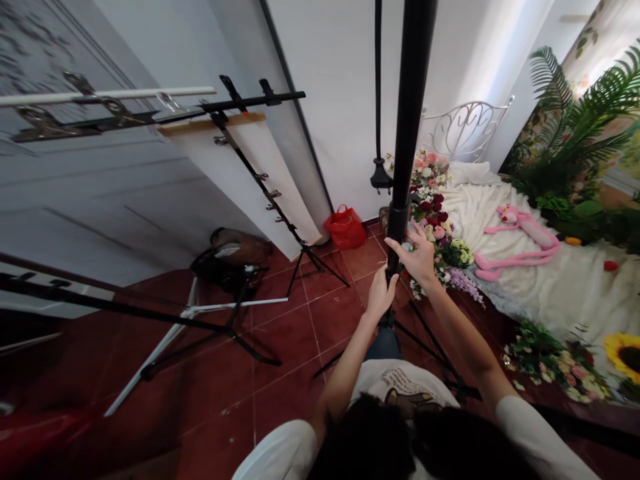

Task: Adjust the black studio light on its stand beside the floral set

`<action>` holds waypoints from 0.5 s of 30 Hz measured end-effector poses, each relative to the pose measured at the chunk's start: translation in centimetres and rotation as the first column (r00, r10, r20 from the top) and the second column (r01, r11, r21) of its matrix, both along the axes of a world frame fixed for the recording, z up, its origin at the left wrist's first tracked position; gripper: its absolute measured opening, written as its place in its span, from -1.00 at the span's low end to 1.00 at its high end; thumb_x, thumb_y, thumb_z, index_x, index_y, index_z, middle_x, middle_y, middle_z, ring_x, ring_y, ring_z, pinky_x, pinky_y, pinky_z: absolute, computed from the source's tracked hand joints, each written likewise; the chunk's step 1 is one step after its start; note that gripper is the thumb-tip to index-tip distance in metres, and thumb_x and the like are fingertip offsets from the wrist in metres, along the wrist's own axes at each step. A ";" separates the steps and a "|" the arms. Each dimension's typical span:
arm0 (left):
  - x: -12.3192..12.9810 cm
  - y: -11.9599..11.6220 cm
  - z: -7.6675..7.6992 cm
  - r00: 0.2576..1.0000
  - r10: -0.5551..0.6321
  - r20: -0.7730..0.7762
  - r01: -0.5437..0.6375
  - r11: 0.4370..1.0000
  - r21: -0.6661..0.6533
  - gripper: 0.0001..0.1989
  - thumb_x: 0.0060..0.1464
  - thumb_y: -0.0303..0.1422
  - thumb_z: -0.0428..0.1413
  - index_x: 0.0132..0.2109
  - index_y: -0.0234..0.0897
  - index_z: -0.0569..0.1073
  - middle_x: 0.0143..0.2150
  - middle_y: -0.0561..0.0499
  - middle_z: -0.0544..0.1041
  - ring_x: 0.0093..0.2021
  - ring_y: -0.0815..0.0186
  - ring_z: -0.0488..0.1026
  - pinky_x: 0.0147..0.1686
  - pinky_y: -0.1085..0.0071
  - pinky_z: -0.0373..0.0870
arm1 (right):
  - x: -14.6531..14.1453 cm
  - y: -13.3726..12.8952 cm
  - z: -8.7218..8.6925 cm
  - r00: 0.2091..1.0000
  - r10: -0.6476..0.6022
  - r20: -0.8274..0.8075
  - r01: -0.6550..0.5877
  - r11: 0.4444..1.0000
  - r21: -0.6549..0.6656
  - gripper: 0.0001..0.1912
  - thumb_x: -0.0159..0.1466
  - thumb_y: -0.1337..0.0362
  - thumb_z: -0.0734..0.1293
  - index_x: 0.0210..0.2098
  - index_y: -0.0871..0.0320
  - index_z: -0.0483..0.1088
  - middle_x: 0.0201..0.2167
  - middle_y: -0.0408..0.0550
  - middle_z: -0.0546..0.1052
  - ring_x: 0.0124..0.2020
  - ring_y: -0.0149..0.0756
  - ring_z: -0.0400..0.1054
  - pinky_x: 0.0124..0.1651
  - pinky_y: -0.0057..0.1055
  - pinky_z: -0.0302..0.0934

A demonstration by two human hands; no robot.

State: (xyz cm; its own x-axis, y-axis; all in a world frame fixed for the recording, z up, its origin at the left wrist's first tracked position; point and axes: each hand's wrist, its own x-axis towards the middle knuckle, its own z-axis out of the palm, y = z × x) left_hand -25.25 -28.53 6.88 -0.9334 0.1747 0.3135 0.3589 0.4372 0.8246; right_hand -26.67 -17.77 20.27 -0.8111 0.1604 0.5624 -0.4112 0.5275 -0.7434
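Observation:
A tall black tripod stand (413,87) rises upright in front of me, its thick upper tube ending in a black collar (399,217). Below that collar my left hand (381,293) is closed around the narrower part of the pole. Slightly higher, my right hand (417,257) meets the pole from the right, thumb across its front and fingers partly hidden beside it. A black cable with a two-pin plug (381,175) hangs just left of the tube. The stand's legs (433,333) spread over the floor, partly covered by my arms.
Left stands a backdrop stand (255,170) with clips and white sheets. A red bag (345,227) sits by the wall. White and black tripod legs (170,353) cross the tiles. At right, a draped bed (575,300) bears a pink plush toy (525,230), near flowers (435,207).

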 end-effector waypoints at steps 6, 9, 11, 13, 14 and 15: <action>-1.7 2.5 -0.4 0.997 0.058 0.052 -0.070 0.964 0.258 -0.55 0.28 -0.08 -0.23 0.07 -0.28 0.30 -0.10 -0.16 0.51 -0.06 0.23 0.48 -0.05 0.30 0.40 | -0.2 0.4 0.3 0.995 0.085 0.053 -0.082 0.995 -0.056 -0.59 0.19 -0.06 0.35 -0.13 0.10 0.52 -0.20 -0.10 0.59 0.06 -0.10 0.33 0.38 -0.04 -0.13; -1.9 3.0 -0.3 0.996 0.054 0.073 -0.073 0.952 0.296 -0.57 0.27 -0.04 -0.24 -0.04 -0.26 0.32 -0.22 -0.09 0.51 -0.18 0.27 0.48 -0.12 0.33 0.41 | -0.7 2.3 -0.9 0.974 0.209 0.089 -0.201 0.976 -0.087 -0.51 0.19 -0.07 0.34 -0.04 0.13 0.47 -0.08 -0.02 0.55 0.09 -0.09 0.33 0.29 -0.11 0.05; -1.8 2.9 -0.2 0.997 0.044 0.063 -0.062 0.944 0.323 -0.57 0.26 -0.02 -0.25 -0.11 -0.25 0.30 -0.27 -0.05 0.48 -0.24 0.30 0.47 -0.15 0.36 0.41 | -1.0 3.8 -2.7 0.942 0.305 0.136 -0.288 0.949 -0.130 -0.48 0.23 -0.06 0.30 0.03 0.14 0.42 -0.01 0.02 0.50 0.08 -0.11 0.35 0.22 -0.17 0.16; -1.7 2.9 -0.1 0.998 0.044 0.050 -0.058 0.938 0.342 -0.58 0.25 0.00 -0.23 -0.14 -0.24 0.29 -0.29 -0.03 0.46 -0.27 0.32 0.45 -0.18 0.37 0.40 | -1.3 5.2 -5.3 0.910 0.353 0.217 -0.320 0.931 -0.174 -0.48 0.26 -0.05 0.26 0.08 0.13 0.36 0.04 0.06 0.47 0.09 -0.15 0.35 0.18 -0.20 0.20; -1.7 2.8 -0.1 0.998 0.044 0.046 -0.057 0.936 0.347 -0.58 0.25 0.00 -0.22 -0.15 -0.24 0.29 -0.30 -0.03 0.46 -0.28 0.32 0.44 -0.18 0.38 0.40 | -1.4 5.7 -6.8 0.894 0.358 0.268 -0.315 0.930 -0.191 -0.48 0.26 -0.04 0.26 0.09 0.12 0.34 0.05 0.07 0.46 0.10 -0.17 0.35 0.17 -0.21 0.21; -1.7 2.8 -0.1 0.998 0.042 0.043 -0.055 0.935 0.351 -0.58 0.25 0.00 -0.22 -0.16 -0.24 0.28 -0.30 -0.02 0.45 -0.28 0.32 0.44 -0.19 0.38 0.40 | -1.4 6.0 -8.3 0.880 0.352 0.319 -0.299 0.932 -0.205 -0.48 0.25 -0.05 0.27 0.09 0.12 0.32 0.04 0.08 0.46 0.10 -0.19 0.35 0.16 -0.22 0.22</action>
